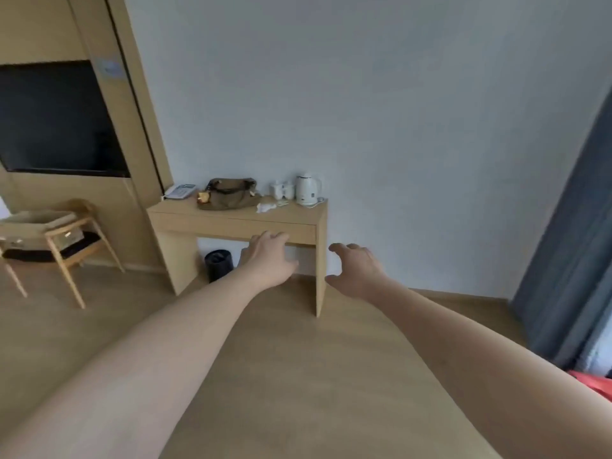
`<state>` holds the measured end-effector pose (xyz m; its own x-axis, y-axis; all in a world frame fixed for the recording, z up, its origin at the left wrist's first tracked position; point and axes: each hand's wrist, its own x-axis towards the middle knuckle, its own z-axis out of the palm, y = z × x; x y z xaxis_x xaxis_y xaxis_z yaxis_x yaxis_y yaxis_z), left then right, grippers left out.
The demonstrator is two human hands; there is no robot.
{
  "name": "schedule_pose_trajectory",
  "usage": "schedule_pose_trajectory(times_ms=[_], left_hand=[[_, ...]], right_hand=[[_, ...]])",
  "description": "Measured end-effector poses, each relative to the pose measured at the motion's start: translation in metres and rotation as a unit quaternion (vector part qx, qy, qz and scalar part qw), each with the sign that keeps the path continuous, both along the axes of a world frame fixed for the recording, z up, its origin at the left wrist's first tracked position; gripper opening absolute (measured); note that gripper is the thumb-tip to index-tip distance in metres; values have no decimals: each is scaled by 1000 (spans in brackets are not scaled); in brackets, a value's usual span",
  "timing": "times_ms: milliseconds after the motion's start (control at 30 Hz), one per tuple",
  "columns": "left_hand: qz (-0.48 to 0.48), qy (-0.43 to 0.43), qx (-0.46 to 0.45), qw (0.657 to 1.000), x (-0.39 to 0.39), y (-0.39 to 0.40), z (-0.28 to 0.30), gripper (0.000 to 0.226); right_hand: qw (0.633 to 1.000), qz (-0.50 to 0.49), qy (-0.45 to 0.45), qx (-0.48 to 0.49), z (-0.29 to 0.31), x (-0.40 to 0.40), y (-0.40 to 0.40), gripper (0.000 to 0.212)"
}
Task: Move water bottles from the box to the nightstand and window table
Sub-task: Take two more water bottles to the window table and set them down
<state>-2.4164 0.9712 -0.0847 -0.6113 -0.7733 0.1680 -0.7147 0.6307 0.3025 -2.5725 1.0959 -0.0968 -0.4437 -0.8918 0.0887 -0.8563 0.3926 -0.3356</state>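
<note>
Both my arms reach forward over the wooden floor. My left hand (269, 256) is held out with relaxed fingers and holds nothing. My right hand (356, 271) is beside it, fingers loosely spread, also with nothing in it. A cardboard box (39, 223) rests on a wooden chair (71, 260) at the left, its flaps open; what is inside it is hidden. No water bottle shows anywhere in the view.
A light wooden desk (231, 218) stands against the white wall with a phone (180, 191), a brown bag (230, 193), white cups (282, 189) and a white kettle (308, 189). A black bin (218, 265) sits under it. A TV (56, 117) hangs left; a blue curtain (573, 253) hangs right.
</note>
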Motion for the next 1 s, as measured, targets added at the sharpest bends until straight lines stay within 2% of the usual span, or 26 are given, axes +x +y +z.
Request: schedule_pose_trajectory(times_ms=[100,267,600,833,1000], left_hand=[[65,10,20,998,74,-54,-14,64],[189,11,20,982,188,-125,-34,54],[387,-13,31,922,343,-288,-50,62],[443,-43,51,894,423,-400,-28,65],[457,-28,71,886,479,-480,-36,67]], right_hand=[[997,74,-12,18,-11,60,-78,75],[981,188,-24,38,-35,158,-194,70],[932,357,-26,53,-65,306,-439,63],[898,437,-32,44,-39,397,-591,63],[878,473,-39,59,-47,460,-678,59]])
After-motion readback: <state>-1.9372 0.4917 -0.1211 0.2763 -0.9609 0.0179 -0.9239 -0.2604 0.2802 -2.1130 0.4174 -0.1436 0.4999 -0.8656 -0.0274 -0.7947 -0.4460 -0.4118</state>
